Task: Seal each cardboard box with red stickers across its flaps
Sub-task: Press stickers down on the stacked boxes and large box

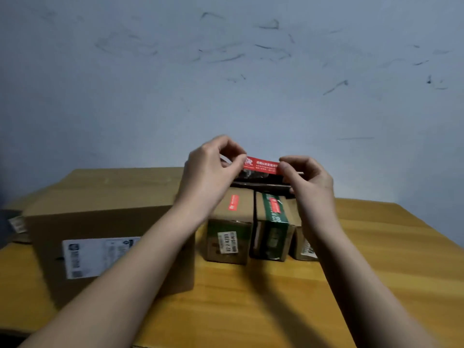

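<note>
I see both hands raised over the far end of the table, holding a red sticker stretched level between them. My left hand pinches the sticker's left end between thumb and forefinger, the other fingers curled in; my right hand pinches the right end the same way — fingers narrow, closed on the strip. The sticker carries white print and a small logo at its left, too blurred for me to read. It hangs in the air above a dark box at the back, not touching it as far as I can tell. In front of that stand three small cardboard boxes in a row: the left box with a red sticker already on its top and a white label on its front face, the middle box with green printing and a red sticker on top as well, and a third box mostly hidden behind my right forearm. To the left sits a big carton with a white shipping label on its near side. Behind everything is a pale wall marked with dark scuffs.
</note>
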Demonstrator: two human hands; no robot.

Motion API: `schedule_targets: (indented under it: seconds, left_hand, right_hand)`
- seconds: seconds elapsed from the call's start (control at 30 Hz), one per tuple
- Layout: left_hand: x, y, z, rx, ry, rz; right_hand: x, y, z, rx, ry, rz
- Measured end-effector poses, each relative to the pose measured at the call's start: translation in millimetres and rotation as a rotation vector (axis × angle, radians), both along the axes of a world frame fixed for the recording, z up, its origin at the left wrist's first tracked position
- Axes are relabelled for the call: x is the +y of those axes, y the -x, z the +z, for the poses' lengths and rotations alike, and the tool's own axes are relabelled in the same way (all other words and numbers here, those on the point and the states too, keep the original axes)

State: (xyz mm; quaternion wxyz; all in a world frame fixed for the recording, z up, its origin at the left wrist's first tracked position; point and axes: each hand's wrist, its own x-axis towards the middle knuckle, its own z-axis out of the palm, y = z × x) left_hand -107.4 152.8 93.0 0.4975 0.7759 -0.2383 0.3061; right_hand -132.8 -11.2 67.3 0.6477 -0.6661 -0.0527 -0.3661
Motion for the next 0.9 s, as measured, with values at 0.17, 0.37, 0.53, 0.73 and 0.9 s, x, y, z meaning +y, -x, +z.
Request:
schedule_targets:
  seconds: [0.17, 0.37, 0.53, 0.73, 0.9]
  left_hand:
    - [77, -7, 19, -0.019, -0.023, 0.184]
    - [141, -17, 20, 0.086, -0.050, 0.297]
    - [178, -22, 20, 0.178, -0.110, 0.347]
    - [202, -31, 19, 0.284, -0.248, 0.382]
    - [209, -38, 18, 0.352, -0.353, 0.350]
  right_hand:
    - [67, -25, 32, 0.051, 0.052, 0.171]
    - [122, -47, 42, 0.209, 0.186, 0.291]
    - [155, -66, 46, 0.281, 0.303, 0.263]
    - [180, -90, 41, 0.315, 0.540, 0.207]
    - [186, -95, 38, 0.322, 0.766, 0.140]
